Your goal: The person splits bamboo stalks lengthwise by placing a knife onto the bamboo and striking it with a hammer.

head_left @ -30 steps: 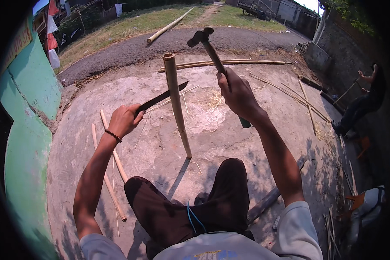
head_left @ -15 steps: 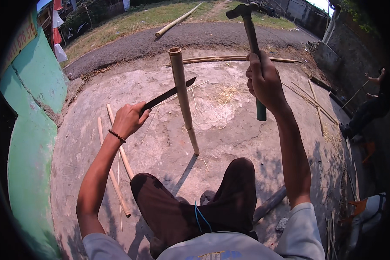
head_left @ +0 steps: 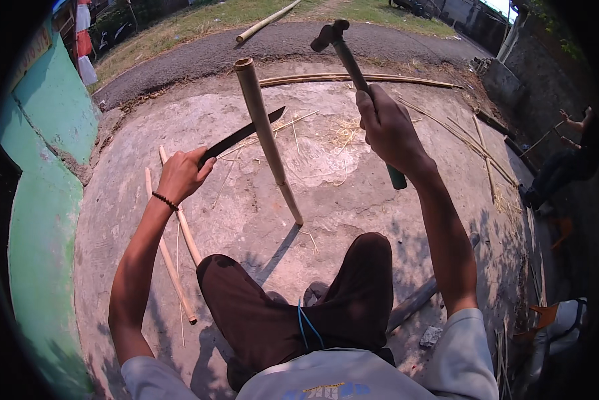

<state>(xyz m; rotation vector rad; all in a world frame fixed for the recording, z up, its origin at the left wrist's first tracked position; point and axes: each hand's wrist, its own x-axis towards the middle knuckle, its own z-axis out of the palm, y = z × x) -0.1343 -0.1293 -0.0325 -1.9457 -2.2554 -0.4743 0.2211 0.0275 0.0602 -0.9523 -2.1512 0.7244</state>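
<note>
Knife [head_left: 233, 141] and hammer [head_left: 351, 65] are each clamped in a full grip: the left hand [head_left: 183, 175] around the knife's handle at centre left, the right hand [head_left: 389, 127] around the hammer's, its head raised at upper centre. The blade crosses the bamboo pole [head_left: 269, 143] below its top end; from where I stand, I cannot tell whether it bites into the pole or passes behind. The pole stands slightly tilted in mid-frame, its foot on the concrete floor [head_left: 366, 207], with no hand on it. To my eye that is the main danger: if only the blade steadies it, a sideways knock could topple it or twist the knife in the left grip. A glancing hammer could skid off toward the left knuckles. If the foot slips, the pole could swing toward the knees [head_left: 367, 260] at lower centre. Farther out, another person [head_left: 573, 155] at the right edge seems well apart from the tools.
</note>
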